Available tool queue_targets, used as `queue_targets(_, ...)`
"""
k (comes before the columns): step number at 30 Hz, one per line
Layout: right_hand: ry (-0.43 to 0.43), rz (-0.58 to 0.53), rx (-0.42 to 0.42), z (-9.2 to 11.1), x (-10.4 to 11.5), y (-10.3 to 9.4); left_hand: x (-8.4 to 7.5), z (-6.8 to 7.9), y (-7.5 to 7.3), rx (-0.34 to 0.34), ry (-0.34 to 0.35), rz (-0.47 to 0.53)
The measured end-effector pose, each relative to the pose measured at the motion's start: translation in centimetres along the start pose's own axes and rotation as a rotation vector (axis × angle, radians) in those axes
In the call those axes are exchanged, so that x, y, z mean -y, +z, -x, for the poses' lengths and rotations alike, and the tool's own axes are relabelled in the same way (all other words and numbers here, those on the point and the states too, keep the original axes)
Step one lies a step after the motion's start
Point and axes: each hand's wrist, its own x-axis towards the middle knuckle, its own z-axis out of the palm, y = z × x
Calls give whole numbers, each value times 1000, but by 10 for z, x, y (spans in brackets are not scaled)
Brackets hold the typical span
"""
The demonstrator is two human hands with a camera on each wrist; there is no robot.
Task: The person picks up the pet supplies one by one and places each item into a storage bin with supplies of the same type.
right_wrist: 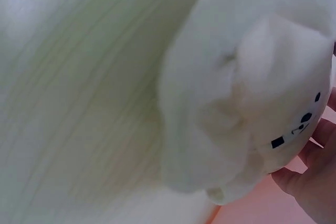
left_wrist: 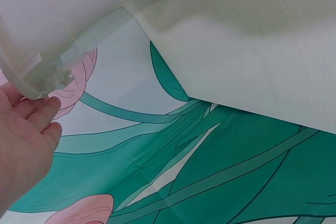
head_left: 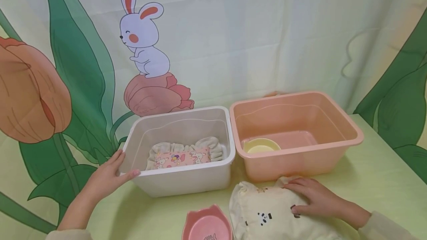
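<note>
Item, left hand point(head_left: 110, 173): gripping the white bin point(head_left: 186, 180) at its near left corner, fingers at the left rim, thumb laid along the near rim. Item, right hand point(head_left: 315, 197): fingers loosely extended, thumb spread apart from them, resting on the cream cloth point(head_left: 267, 205) with its panda print. I log this cloth directly under the right hand, its printed part running out leftward, on the worktop point(head_left: 160, 214) before the peach bin point(head_left: 290, 162); whether cloth and bin touch, I cannot tell. Item, pink bowl point(head_left: 207, 223): just left of the cloth, cut off by my head view's lower edge. Contents, white bin: one frilled cushion point(head_left: 183, 156), pink print. Contents, peach bin: one yellow bowl point(head_left: 261, 146), near its left side. Backing: a curtain point(head_left: 217, 47) printed with a rabbit and tulips.
</note>
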Motion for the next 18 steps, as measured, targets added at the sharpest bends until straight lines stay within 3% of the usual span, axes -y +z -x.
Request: queue_targets(18,-77,28,-36,1,-1,7,-1,0,-1,-1,5,-6)
